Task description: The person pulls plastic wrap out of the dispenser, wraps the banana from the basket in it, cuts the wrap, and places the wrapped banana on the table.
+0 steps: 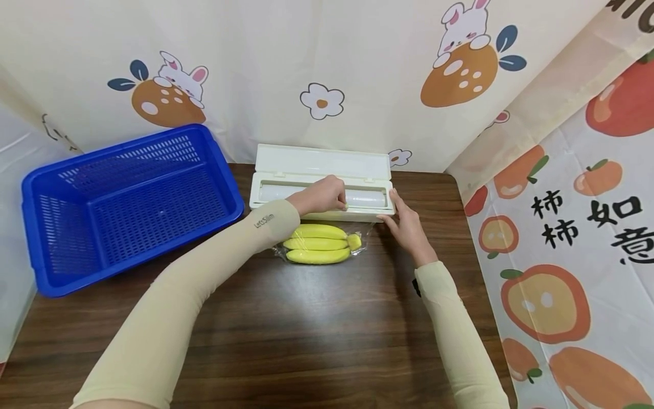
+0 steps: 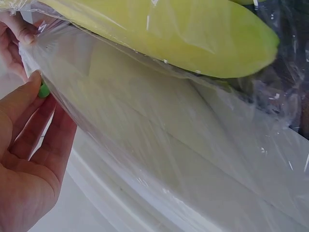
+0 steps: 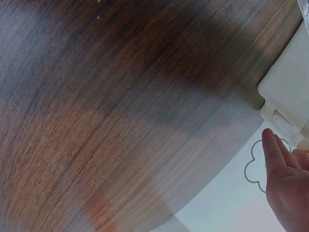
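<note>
Head view puts the white box (image 1: 363, 217) at the centre of the work on the desk (image 1: 317, 329), its lid (image 1: 322, 162) raised at its back and a film roll (image 1: 368, 197) inside it. The bananas (image 1: 317, 243) lie just in front of the box, with clear film (image 2: 120, 96) about them; the left wrist view shows film stretched across the box's front wall. Judging from this, the bananas look covered, while parting the film at the box seems to be the step in hand and not finished. How much is cut, if any, I cannot tell.

The left grip (image 1: 319, 195) is over the box's front edge, drawn in small, thumb and finger apparently pinching a green slider (image 2: 43, 90). The right grip (image 1: 406, 224) holds the box's right end, thumb at the front corner and fingers along the side, opened about as wide as that corner. The bananas, along the box's front, are nearer the person than the left grip and left of the right grip; neither has hold of them. A blue basket (image 1: 153, 199) stands left of the box.
</note>
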The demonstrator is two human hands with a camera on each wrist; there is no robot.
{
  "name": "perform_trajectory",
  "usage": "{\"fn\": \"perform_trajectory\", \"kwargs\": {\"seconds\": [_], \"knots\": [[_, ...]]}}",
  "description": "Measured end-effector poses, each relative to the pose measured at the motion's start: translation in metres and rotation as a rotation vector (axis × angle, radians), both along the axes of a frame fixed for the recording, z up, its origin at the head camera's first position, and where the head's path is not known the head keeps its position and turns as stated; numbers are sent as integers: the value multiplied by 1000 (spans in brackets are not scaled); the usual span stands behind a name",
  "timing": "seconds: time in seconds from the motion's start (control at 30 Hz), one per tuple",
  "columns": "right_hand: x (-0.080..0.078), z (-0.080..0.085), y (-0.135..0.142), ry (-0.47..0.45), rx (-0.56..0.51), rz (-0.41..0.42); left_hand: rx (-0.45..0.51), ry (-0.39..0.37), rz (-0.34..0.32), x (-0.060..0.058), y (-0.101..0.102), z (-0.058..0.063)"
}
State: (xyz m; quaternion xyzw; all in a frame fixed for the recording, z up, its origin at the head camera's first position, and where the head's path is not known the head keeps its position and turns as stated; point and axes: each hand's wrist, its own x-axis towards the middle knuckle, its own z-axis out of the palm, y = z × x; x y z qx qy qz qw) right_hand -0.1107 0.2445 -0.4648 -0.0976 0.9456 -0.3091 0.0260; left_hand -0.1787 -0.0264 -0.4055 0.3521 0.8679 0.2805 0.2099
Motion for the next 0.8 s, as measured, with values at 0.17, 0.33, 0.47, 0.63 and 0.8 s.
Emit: {"fn": "perform_trajectory", "kwargs": {"seconds": [0.17,0.33,0.47,0.63,0.8], "knots": [[0,0,1,5,7,2,-6,-10,-1,1,-3,1],[0,1,0,-9,3,0,-9,-11,4,1,-7,1],[0,1,0,-8,-4,2,-11,-2,9,2,-10,1],[0,-1,0,7,1,1,-15,-6,15,2,-13,2],[-1,-2,1,8,-7,-1,-15,-8,14,2,-16,2]]}}
